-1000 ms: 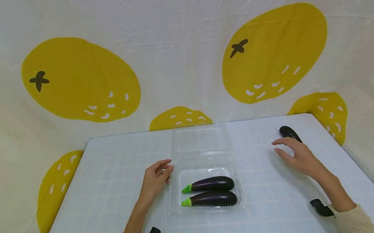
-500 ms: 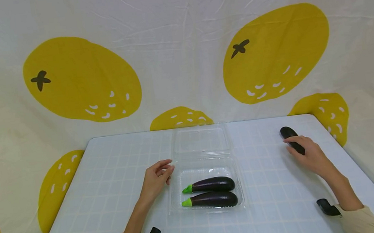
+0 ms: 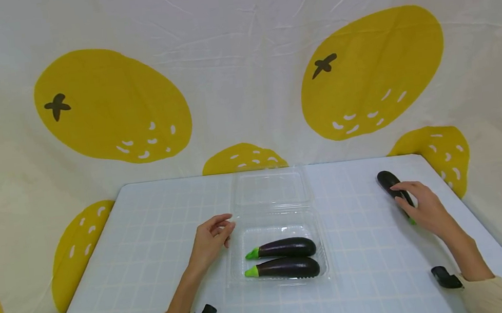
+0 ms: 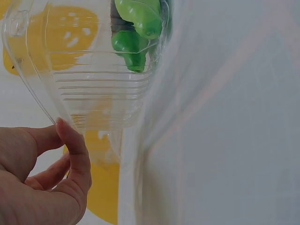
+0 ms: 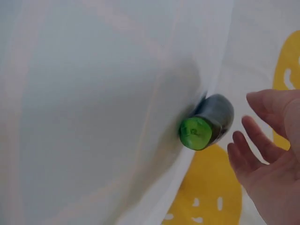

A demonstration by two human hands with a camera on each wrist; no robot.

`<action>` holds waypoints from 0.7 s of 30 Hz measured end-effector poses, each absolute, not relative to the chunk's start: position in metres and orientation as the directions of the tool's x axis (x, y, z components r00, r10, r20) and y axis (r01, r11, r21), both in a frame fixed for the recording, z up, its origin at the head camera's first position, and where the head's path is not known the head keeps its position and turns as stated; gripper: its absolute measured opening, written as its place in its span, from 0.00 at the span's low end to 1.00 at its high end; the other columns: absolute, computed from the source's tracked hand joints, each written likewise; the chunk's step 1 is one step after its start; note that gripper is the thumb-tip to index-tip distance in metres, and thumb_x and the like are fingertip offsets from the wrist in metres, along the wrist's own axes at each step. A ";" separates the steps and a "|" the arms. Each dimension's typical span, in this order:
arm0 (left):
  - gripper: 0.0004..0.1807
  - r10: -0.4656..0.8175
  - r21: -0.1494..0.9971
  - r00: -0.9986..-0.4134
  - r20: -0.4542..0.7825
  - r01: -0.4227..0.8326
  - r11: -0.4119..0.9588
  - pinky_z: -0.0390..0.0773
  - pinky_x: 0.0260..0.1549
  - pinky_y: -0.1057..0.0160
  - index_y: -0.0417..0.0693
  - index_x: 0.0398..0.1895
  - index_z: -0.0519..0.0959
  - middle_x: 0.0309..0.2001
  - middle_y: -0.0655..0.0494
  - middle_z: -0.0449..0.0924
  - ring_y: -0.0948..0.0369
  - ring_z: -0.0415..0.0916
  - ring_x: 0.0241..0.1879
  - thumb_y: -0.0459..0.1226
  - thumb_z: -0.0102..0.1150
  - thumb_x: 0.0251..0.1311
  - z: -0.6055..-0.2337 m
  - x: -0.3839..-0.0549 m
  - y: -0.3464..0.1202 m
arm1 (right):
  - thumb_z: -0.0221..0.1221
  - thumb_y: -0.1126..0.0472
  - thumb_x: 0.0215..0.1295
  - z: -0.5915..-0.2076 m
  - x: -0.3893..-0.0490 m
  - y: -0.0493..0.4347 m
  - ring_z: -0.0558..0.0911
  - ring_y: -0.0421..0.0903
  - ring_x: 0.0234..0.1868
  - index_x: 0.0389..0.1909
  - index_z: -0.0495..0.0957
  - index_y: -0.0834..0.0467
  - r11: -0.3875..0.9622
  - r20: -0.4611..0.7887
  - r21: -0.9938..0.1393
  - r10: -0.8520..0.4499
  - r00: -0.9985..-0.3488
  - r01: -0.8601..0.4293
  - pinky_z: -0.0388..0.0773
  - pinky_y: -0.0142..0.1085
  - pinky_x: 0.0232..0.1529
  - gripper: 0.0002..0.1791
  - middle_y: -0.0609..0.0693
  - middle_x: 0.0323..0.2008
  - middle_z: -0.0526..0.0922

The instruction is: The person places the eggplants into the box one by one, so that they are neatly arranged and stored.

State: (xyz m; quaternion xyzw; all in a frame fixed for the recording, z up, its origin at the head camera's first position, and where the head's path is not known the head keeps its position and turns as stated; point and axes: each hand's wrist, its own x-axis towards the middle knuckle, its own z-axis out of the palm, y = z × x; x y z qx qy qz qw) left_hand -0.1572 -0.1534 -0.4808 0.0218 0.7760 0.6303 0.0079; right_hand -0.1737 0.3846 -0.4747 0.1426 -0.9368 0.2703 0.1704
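Observation:
Two dark purple eggplants (image 3: 287, 248) with green stems lie side by side in a clear plastic container (image 3: 316, 221) with its lid (image 3: 268, 188) folded back. My left hand (image 3: 211, 241) is at the container's left edge, fingers loosely bent; its fingertips are near or at the rim corner, contact unclear. In the left wrist view, green stem ends (image 4: 132, 51) show by the container's wall. A third eggplant (image 3: 388, 180) lies at the back right of the table. Over it hovers my right hand (image 3: 424, 206), thumb and fingers apart. The right wrist view shows a gap between that eggplant (image 5: 220, 112) and the fingers.
The white table (image 3: 163, 202) has a faint grid pattern. Behind it hangs a pale curtain (image 3: 241, 75) printed with large yellow fruit. Black wrist devices (image 3: 446, 278) stick out near both sleeves.
My right hand has moved rightward along the third eggplant, whose green stem end now shows below the fingers. The left hand and the container have stayed in place.

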 end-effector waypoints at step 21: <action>0.19 0.047 0.976 -0.998 0.033 0.042 0.214 0.77 0.25 0.68 0.33 0.57 0.81 0.38 0.40 0.82 0.60 0.73 0.19 0.36 0.66 0.68 -0.482 -0.157 -0.153 | 0.53 0.77 0.70 -0.477 -0.176 0.397 0.77 0.70 0.46 0.63 0.71 0.70 0.828 0.206 -0.465 -0.243 -0.948 -0.313 0.79 0.62 0.44 0.21 0.79 0.59 0.63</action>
